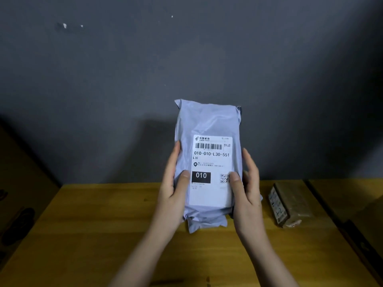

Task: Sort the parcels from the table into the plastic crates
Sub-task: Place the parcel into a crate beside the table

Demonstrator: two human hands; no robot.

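1. Left hand (pixel 174 183): grips the left edge of the grey parcel (pixel 209 125), thumb pressed on the front beside the black "010" block, fingers behind.
2. Right hand (pixel 247 183): grips the right edge, thumb lying over part of the QR code.
3. Grey parcel: soft poly mailer held upright above the desk (pixel 103 224), label facing the camera, clear of the surface. Not yet in any crate; no crate can be made out in view.
4. Shipping label (pixel 211 170): "CHINA POST" with Chinese characters; barcode; "010-010-L30-551"; "L30"; white "010" on black; QR code. Small address lines too fine to read.
5. Brown parcel (pixel 288 204): lies on the desk well right of the hands; side label shows what looks like "1-2", otherwise illegible.
6. Risks, as judged: slick film and a loose folded bottom flap could let the parcel slip through an edge-only grip; the thumb over the QR code could hinder a scan; misreading the code would send it to the wrong crate.
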